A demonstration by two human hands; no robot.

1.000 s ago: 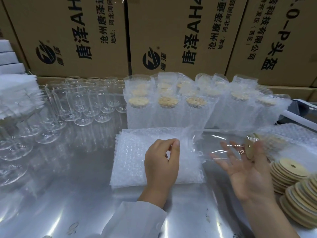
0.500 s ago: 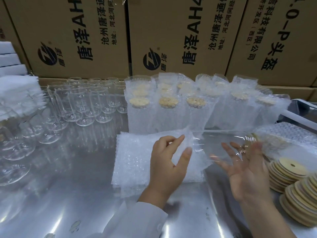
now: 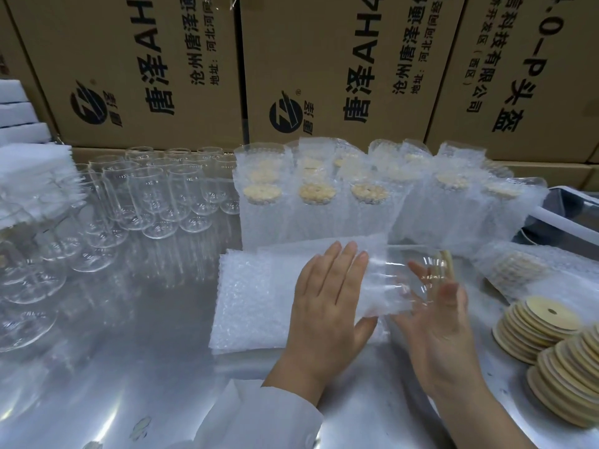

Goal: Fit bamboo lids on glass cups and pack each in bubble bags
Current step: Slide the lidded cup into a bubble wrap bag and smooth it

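Note:
A clear glass cup [image 3: 421,286] with a bamboo lid [image 3: 449,264] on its right end lies sideways above the steel table. My right hand [image 3: 444,332] grips it from below, thumb on the near side and fingers showing through the glass. Its base end sits inside the mouth of a bubble bag [image 3: 379,286]. My left hand [image 3: 327,306] holds that bag mouth, fingers laid on top and thumb underneath. The bag lies on a stack of flat bubble bags [image 3: 249,303].
Several bagged, lidded cups [image 3: 311,209] stand in rows at the back, and one [image 3: 512,270] lies at the right. Empty glasses [image 3: 152,199] crowd the left. Bamboo lid stacks [image 3: 538,325] sit at the right edge. Cardboard boxes [image 3: 340,69] wall the rear; white foam [image 3: 29,176] is far left.
My left hand lifted the top bag's mouth and now holds it wider. My right hand brought the lidded cup leftward, so its base has entered the bag.

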